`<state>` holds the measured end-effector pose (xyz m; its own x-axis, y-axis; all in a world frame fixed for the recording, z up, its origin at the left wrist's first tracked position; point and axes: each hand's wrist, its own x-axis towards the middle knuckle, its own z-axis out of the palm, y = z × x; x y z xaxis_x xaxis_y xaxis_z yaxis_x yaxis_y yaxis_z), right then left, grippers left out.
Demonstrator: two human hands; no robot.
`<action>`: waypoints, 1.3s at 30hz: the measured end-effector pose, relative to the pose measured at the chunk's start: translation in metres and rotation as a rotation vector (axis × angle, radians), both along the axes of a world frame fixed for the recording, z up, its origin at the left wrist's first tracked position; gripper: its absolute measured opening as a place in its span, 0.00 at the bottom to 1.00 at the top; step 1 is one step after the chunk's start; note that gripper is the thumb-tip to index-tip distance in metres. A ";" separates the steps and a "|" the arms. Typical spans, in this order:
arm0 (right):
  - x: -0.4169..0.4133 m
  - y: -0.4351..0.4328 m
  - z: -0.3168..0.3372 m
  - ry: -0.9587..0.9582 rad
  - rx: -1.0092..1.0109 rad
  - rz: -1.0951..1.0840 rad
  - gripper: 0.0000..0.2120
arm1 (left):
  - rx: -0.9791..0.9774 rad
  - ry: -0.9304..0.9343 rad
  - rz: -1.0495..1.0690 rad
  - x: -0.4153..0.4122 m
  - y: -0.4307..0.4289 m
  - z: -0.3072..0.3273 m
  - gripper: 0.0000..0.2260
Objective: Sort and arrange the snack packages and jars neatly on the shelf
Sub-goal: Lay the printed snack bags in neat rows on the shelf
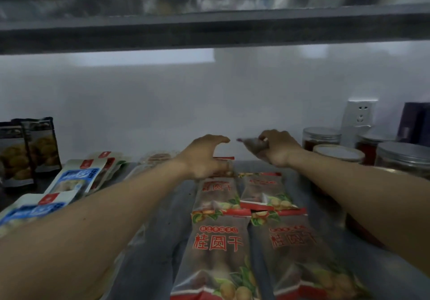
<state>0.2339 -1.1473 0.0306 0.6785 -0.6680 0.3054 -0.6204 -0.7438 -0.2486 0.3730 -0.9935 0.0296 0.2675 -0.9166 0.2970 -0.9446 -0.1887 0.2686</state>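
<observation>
1. Dark stand-up snack pouches and white-and-blue flat packets sit at the shelf's left.
2. My left hand hovers, grip open, over the red-printed clear longan bags lying mid-shelf.
3. My right hand pinches a small greyish packet; next I judge it needs placing.
4. Clear silver-lidded jars stand right.

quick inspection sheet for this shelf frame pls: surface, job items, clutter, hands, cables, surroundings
Surface: grey shelf, bare strip between package rows.
Job's things: longan packages flat in two rows at centre; blue-white pouches overlapping at left; dark pouches upright at far left; lidded jars grouped at right.
Clutter: dark box behind the jars.
Grippers: left hand open above the far packages; right hand closed on a small packet.
Cables: nothing seen.
Surroundings: white wall, wall socket, another shelf overhead.
</observation>
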 end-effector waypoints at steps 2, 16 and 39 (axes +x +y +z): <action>-0.003 0.009 0.016 -0.298 0.247 0.119 0.11 | -0.108 0.098 0.047 0.000 -0.003 0.006 0.32; -0.035 0.050 0.038 -0.537 1.107 0.646 0.16 | -0.596 0.917 -0.043 -0.035 0.004 0.019 0.16; -0.027 0.044 0.014 -0.869 0.745 0.142 0.16 | -0.395 0.769 0.091 -0.046 -0.005 0.018 0.20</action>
<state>0.2066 -1.1034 0.0447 0.5163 -0.8134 0.2682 0.0529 -0.2822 -0.9579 0.3266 -0.9986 0.0479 0.5921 -0.7498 0.2953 -0.4600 -0.0135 0.8878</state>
